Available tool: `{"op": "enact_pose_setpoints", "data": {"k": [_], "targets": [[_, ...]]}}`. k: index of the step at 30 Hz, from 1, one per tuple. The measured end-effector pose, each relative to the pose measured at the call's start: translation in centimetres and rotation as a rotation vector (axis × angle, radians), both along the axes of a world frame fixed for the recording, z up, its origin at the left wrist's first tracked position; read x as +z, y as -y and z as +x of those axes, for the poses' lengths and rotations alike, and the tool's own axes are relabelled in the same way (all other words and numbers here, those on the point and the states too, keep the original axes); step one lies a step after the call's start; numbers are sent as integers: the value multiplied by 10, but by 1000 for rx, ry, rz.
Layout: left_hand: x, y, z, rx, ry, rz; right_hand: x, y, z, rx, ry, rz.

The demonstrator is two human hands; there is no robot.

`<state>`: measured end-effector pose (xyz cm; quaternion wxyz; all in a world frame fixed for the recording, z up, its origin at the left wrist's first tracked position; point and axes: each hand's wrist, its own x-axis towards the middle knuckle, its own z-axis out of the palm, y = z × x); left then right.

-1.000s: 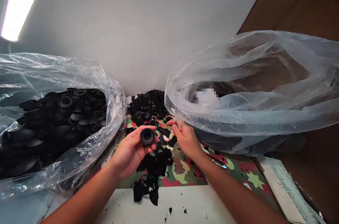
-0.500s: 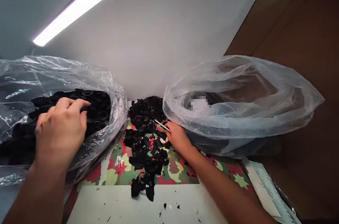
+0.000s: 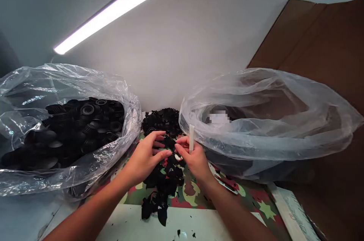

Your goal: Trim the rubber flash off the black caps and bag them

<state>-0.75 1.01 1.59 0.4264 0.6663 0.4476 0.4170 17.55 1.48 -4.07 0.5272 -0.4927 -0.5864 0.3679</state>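
My left hand [image 3: 146, 153] is over the middle of the work surface, thumb and fingers curled around a black rubber piece [image 3: 170, 141], its outline partly lost against the dark scraps behind. Close beside it, my right hand [image 3: 196, 159] grips a pale, flat stick-like tool [image 3: 191, 138] that points upward. The right thumb and fingertips meet the black piece's right side. Below both hands lie torn black rubber scraps [image 3: 162, 180]. On the left, a clear plastic bag [image 3: 132, 115] holds many black ribbed rubber parts [image 3: 85, 123].
Another clear bag [image 3: 273, 142] stands open at the right, beside a large cardboard sheet [image 3: 327, 51]. Black trimmings [image 3: 162, 119] are heaped against the wall. A slim metal item [image 3: 227, 185] lies by my right wrist on the patterned cover [image 3: 196, 195].
My left hand has come out of the left bag and across to my right hand, with a black rubber piece. The pale tool has turned from pointing left to upright.
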Motion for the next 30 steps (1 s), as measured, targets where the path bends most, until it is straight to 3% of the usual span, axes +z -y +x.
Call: {"op": "enact_pose_setpoints", "data": {"k": [3, 7, 14, 17, 21, 30], "targets": [[-24, -1, 5, -56, 198, -190, 4, 11, -6, 50, -127, -43], [-31, 1, 2, -117, 314, -292, 10, 18, -9, 126, -335, -157], [-26, 2, 4, -124, 249, -36, 14, 23, -4, 255, -652, -447], [-30, 1, 4, -58, 210, -41, 9, 23, -4, 215, -595, -435], [-32, 0, 5, 32, 141, -43, 4, 23, -6, 106, -408, -293], [-30, 6, 6, -71, -10, -33, 4, 23, 0, 258, -78, -247]]}}
